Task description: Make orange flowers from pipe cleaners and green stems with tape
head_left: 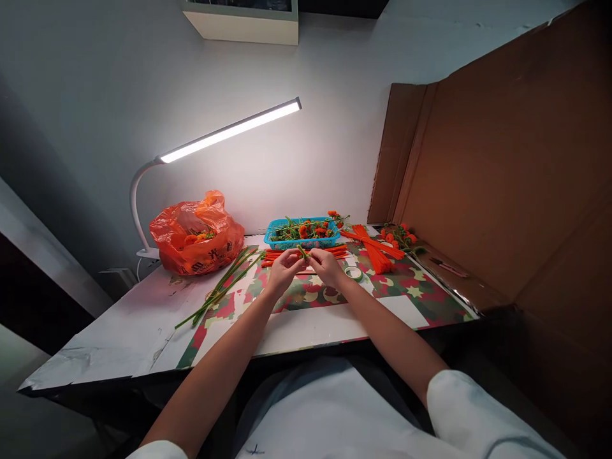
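"Over the tabletop [119, 325], what does the grip hold?"

"Left hand [285, 268] and right hand [326, 264] both pinch a small green piece [303, 252]. Fingers cover most of it, so I can't tell its exact shape."

"And beneath?"

"Orange-red sticks [338, 252], their middle hidden by the hands. A tape roll [354, 274] lies near the right wrist."

"Farther out?"

"Behind the hands, a blue plastic basket [275, 243] bears orange flowers [305, 232] on tangled stalks. Right of it, fanned orange-red strips [377, 259] cross one another, beside more flowers too small to make out well. Long green stems [217, 294] lie to the left."

"The orange plastic bag [203, 245]?"

"Behind those stems, open, its depth hidden. The LED lamp [229, 132] arches above; the cabinet [243, 27] is cut off at the top."
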A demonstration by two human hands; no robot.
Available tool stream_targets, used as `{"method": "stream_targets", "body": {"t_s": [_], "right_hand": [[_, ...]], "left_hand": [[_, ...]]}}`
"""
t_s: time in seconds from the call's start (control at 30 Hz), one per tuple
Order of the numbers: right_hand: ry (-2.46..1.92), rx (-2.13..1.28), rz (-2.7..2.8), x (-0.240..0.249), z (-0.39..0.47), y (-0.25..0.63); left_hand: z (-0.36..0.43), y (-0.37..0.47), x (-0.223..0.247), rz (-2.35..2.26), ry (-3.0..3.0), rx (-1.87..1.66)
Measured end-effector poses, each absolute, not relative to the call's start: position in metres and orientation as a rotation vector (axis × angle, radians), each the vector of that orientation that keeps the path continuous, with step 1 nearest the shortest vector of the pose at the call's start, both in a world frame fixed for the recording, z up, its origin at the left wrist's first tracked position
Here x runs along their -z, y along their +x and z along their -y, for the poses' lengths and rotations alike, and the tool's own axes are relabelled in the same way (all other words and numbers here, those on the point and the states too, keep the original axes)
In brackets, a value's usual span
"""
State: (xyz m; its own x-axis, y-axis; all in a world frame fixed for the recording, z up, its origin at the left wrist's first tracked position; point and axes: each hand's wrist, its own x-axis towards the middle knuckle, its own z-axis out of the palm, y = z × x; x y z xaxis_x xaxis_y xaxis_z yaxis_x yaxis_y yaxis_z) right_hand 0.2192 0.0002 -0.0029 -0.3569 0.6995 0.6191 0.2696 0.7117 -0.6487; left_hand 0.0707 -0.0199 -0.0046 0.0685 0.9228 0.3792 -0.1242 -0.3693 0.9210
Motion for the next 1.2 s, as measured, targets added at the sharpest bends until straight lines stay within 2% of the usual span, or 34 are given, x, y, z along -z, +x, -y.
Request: {"method": "stream_targets", "body": {"t_s": [0.2, 0.63, 0.8, 1.0, 1.2], "right_hand": [[-0.727, -0.362, 1.901, -0.002, 0.006, 0.22], [-0.551, -0.35, 1.864, 0.004, 0.013, 0.216], [-0.528, -0.492, 1.896, 0.004, 0.009, 0.219], [-0.716, -0.9, 1.564, 0.007, -0.002, 0.214], [-0.775, -0.885, 1.574, 0.006, -0.004, 0.213]], "left_hand": [[0.017, 0.07, 0.007, -0.898, 1.36, -1.492], [0.019, 0.071, 0.007, -0.971, 1.269, -1.515], [0.014, 0.067, 0.01, -1.017, 1.212, -1.498], [0.016, 0.068, 0.011, -0.972, 1.378, -1.454], [0.021, 0.07, 0.01, -0.925, 1.565, -1.402]]}}
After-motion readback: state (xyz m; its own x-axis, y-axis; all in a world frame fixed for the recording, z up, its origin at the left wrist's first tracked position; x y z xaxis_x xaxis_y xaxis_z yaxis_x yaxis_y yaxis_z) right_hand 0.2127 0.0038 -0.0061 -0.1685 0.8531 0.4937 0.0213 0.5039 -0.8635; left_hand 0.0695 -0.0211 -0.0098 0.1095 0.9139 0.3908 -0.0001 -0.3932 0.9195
